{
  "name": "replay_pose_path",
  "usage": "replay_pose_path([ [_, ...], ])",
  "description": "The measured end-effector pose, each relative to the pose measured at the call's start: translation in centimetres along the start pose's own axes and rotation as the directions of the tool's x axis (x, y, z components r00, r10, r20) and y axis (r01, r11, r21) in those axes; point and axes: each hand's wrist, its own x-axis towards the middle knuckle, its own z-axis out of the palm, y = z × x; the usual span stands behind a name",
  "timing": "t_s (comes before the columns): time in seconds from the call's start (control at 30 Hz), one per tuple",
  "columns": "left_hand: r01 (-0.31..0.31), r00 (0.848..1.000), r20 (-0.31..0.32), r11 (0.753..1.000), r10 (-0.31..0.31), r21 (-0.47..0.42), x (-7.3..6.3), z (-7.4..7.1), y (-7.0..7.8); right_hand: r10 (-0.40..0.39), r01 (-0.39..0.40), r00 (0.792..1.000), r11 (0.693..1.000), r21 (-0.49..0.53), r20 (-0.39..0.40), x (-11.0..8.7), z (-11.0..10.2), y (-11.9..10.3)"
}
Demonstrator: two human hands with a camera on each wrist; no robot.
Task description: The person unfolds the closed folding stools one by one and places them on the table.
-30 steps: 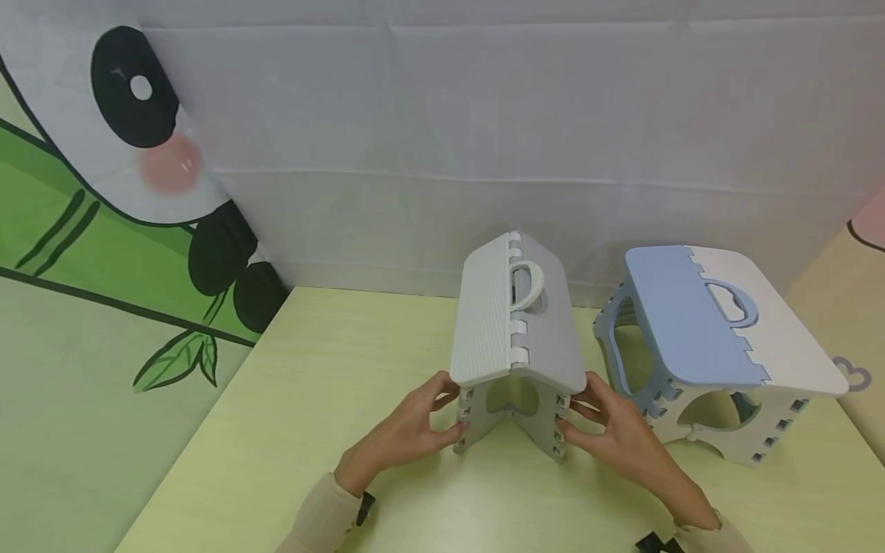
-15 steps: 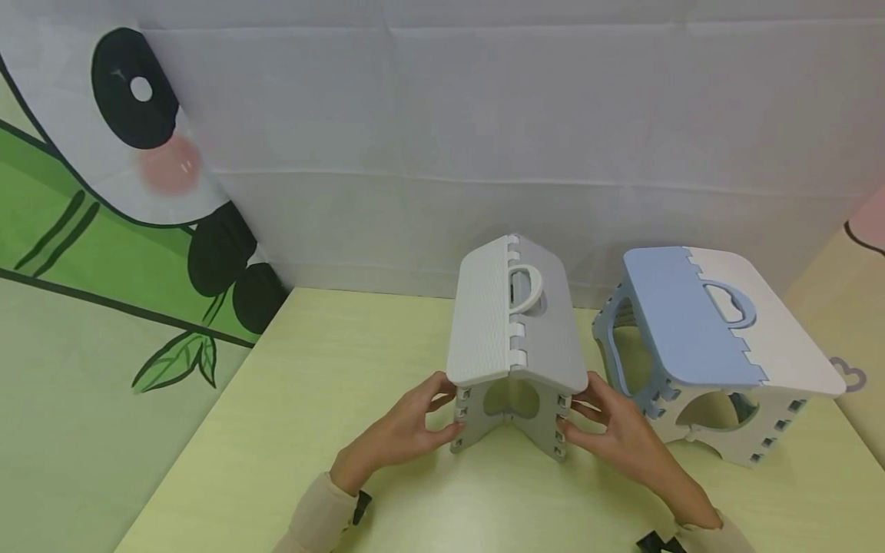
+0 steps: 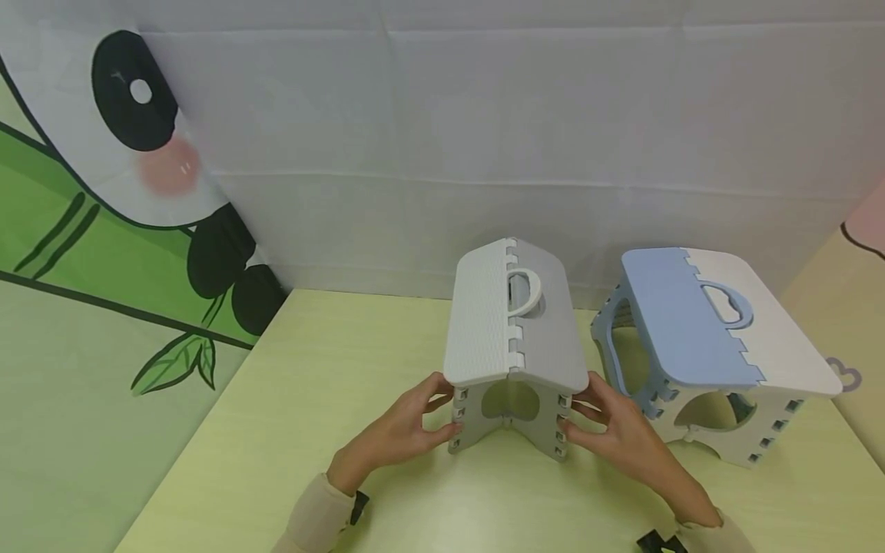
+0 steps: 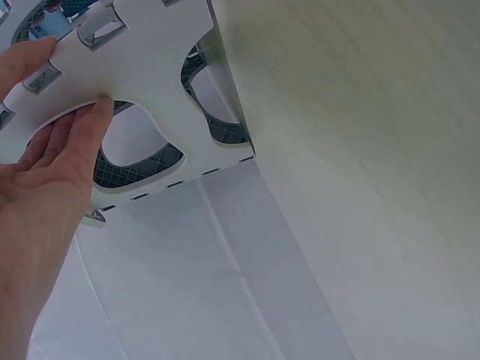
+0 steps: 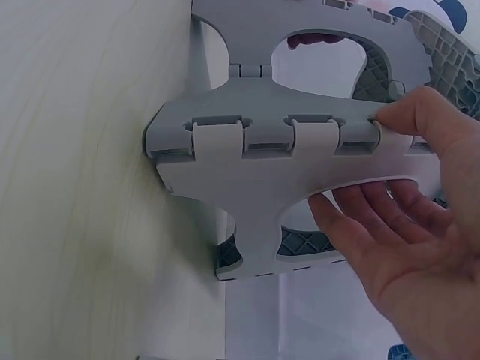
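A grey-and-white folding step stool [image 3: 477, 315] stands partly unfolded on the table, its top peaked like a roof and its front legs bent inward at the hinge. A loop handle [image 3: 528, 292] lies at the ridge. On the left side my left hand [image 3: 394, 436] grips the leg panel, thumb at the front edge and fingers reaching into the cutout [image 4: 135, 142]. Opposite, my right hand [image 3: 618, 436] holds the other panel [image 5: 262, 176] the same way, its thumb [image 5: 405, 112] on the hinged edge. The stool's far legs are hidden in the head view.
To the right stands a fully unfolded blue-and-white folding step stool [image 3: 691, 330], close to my right hand. Behind the pale yellow table [image 3: 325, 346] hangs a grey-white cloth [image 3: 442, 138]. A printed cartoon sheet [image 3: 138, 253] lies beyond the table's left edge.
The grey-and-white stool has spread a little wider and its peaked top has flattened slightly. My left hand has shifted slightly left with its panel. Both grips are kept.
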Motion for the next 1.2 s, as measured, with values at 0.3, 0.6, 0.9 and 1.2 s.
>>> replay_pose_path([
  [0.3,0.012,1.000,0.005,1.000,-0.012,-0.020,0.0,-0.1,0.1,-0.007,0.007,1.000,1.000,0.005,0.009,-0.1,-0.1,0.0],
  [0.6,-0.005,1.000,0.002,0.998,0.005,0.067,-0.1,-0.3,0.5,-0.017,0.018,0.998,1.000,-0.020,0.052,-0.1,-0.6,-0.4],
  [0.9,-0.064,0.998,-0.011,0.983,0.067,0.172,-0.1,-0.7,1.1,-0.030,0.032,0.998,0.999,-0.036,0.063,-0.1,-1.8,-0.9],
  [1.2,-0.101,0.992,-0.048,0.960,0.118,0.261,-0.2,-1.3,1.3,-0.105,0.103,0.994,0.989,-0.109,-0.013,0.2,-2.1,-1.4],
])
